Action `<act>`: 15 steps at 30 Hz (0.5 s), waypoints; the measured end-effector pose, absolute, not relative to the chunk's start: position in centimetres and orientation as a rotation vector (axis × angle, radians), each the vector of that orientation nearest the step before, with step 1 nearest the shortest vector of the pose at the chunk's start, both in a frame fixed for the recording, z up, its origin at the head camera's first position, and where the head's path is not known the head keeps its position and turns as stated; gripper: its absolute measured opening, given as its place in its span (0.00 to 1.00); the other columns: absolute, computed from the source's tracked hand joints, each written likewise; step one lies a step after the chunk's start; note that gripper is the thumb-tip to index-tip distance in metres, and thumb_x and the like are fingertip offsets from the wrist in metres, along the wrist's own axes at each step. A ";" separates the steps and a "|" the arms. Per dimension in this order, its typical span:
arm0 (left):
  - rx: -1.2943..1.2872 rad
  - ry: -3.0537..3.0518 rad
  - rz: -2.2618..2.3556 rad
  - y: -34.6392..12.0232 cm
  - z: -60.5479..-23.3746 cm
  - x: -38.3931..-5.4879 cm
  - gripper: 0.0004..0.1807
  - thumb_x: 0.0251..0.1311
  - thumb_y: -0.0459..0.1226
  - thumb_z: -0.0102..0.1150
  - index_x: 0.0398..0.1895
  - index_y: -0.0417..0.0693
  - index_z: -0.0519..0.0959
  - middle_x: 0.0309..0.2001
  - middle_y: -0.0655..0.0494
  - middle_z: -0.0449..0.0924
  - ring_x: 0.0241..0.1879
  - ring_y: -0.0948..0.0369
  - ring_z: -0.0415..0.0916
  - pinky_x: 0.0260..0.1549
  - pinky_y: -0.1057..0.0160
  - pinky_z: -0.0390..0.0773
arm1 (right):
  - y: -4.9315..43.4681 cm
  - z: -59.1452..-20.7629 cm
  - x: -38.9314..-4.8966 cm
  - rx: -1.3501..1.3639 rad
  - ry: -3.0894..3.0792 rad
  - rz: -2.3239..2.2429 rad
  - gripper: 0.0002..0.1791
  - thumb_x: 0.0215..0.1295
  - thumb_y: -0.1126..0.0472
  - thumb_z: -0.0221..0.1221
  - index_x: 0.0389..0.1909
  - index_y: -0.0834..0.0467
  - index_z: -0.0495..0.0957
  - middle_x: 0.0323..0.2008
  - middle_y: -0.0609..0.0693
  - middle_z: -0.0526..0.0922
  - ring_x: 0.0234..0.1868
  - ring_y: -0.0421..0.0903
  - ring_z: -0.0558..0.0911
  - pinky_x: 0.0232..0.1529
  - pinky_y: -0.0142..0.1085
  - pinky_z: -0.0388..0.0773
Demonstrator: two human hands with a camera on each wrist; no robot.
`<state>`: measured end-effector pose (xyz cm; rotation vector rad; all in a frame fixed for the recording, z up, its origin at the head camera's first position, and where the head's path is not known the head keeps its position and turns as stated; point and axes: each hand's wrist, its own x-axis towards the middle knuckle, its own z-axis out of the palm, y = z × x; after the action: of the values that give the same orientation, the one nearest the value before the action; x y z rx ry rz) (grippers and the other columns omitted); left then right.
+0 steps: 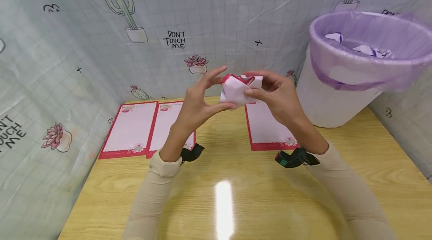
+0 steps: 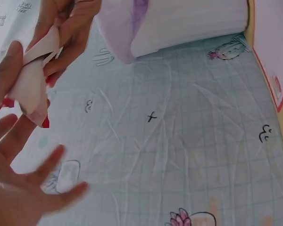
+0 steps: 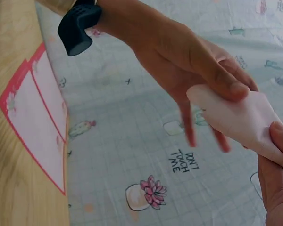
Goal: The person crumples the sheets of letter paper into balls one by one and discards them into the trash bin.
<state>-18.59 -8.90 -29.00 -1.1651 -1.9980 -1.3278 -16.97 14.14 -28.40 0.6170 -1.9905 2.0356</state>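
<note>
A white sheet of paper with a red edge [image 1: 236, 92], folded into a small bundle, is held up between both hands above the table. My left hand [image 1: 197, 101] pinches its lower left part, thumb along the near side, other fingers spread out in the left wrist view. With its thumb on the front and fingers behind, my right hand [image 1: 281, 95] grips the right side. In the right wrist view, the paper [image 3: 240, 120] shows its plain pale side, and the left hand's thumb lies on its upper edge.
Two red-bordered sheets [image 1: 129, 129] lie side by side on the wooden table [image 1: 216, 172] at left. Another sheet [image 1: 270, 127] lies under the right hand. A white bin [image 1: 324, 97] with a purple liner [image 1: 368, 67] and crumpled papers [image 1: 366, 49] stands at back right. Printed sheeting covers the walls.
</note>
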 end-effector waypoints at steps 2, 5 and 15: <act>-1.193 -1.956 -1.387 -8.8 -29.2 -18.5 0.45 0.45 0.27 0.80 0.70 0.38 0.68 0.60 0.42 0.80 0.57 0.54 0.81 0.61 0.57 0.77 | 14.2 -28.6 -17.0 0.611 -1.977 2.065 0.19 0.59 0.68 0.72 0.53 0.61 0.86 0.39 0.55 0.84 0.33 0.48 0.80 0.33 0.31 0.81; -1.243 -1.896 -1.519 -8.5 -29.4 -18.5 0.40 0.49 0.21 0.74 0.68 0.32 0.68 0.55 0.37 0.82 0.53 0.51 0.83 0.55 0.56 0.82 | 14.0 -28.7 -17.0 0.619 -1.935 2.111 0.19 0.59 0.70 0.72 0.53 0.61 0.85 0.42 0.56 0.84 0.35 0.48 0.81 0.34 0.32 0.82; -1.202 -1.822 -1.851 -7.7 -29.9 -18.7 0.33 0.56 0.17 0.65 0.66 0.31 0.68 0.44 0.32 0.84 0.39 0.54 0.86 0.36 0.61 0.85 | 13.7 -28.8 -16.8 0.690 -2.039 1.990 0.25 0.63 0.69 0.68 0.62 0.59 0.77 0.50 0.54 0.82 0.46 0.49 0.82 0.40 0.30 0.84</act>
<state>-18.70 -7.71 -29.94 -1.2017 -1.8217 -1.8510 -16.84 13.71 -28.78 0.6895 -2.0386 1.9900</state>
